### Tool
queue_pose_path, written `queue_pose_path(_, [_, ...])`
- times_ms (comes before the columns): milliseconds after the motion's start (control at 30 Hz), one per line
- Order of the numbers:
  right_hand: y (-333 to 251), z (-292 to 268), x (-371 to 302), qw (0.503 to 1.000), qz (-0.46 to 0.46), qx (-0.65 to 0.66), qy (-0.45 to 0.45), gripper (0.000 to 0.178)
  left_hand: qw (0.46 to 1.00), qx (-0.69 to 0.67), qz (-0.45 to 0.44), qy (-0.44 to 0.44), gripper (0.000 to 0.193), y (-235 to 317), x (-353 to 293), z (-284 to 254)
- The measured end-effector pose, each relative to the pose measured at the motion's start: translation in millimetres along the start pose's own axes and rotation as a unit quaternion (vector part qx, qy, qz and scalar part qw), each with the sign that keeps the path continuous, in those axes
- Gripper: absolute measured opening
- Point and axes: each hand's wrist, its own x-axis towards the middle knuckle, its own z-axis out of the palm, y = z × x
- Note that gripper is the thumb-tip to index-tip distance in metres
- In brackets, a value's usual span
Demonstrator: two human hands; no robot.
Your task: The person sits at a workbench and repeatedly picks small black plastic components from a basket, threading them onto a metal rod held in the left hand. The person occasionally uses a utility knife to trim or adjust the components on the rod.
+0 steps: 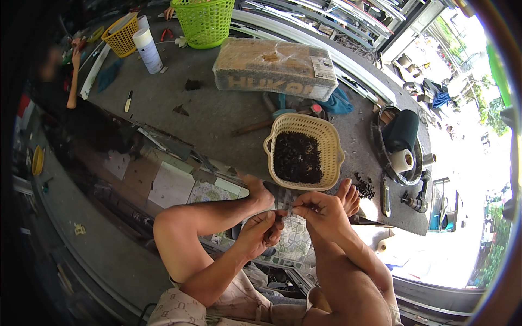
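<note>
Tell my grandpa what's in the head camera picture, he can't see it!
A person's bare left hand and right hand are close together, holding a small, unclear object. Beyond them, a cream plastic basket with slotted sides holds small black pieces on a grey work surface; a brown, plastic-wrapped cardboard box sits behind it.

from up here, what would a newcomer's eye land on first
Probably the cream basket of small dark pieces near the middle, with the left hand and right hand nearly meeting just below it in the view. After that, likely the bright green basket at the top edge and the long plastic-wrapped box between the two baskets.
</note>
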Motion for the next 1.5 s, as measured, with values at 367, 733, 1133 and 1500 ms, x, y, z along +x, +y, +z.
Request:
queue_pose_path(367, [2.9, -0.3, -1.3, 0.999, 0.022, 0.015, -0.017, 0.019, 0.999, -0.002, -0.016, 0.031, 0.040, 7.7, -2.3, 8.6])
queue_pose_path(733, [3.8, -21.4, 2.2, 0.970, -0.013, 0.094, 0.225, 0.013, 0.978, 0.146, 0.068, 0.134, 0.047, 56.8, 65.6, 74.6])
queue_pose_path(1133, [3.0, -14.7, -4.8, 0.992, -0.001, 0.037, 0.118, 0.014, 0.997, -0.080, 0.008, 0.012, 0.050, 63.6, 22.8, 55.6])
queue_pose_path(1500, [6.9, -4.3, -5.8, 0.998, -0.023, 0.015, 0.056, 0.015, 0.999, -0.030, -0.028, -0.010, 0.034, 32.7, 14.2, 15.3])
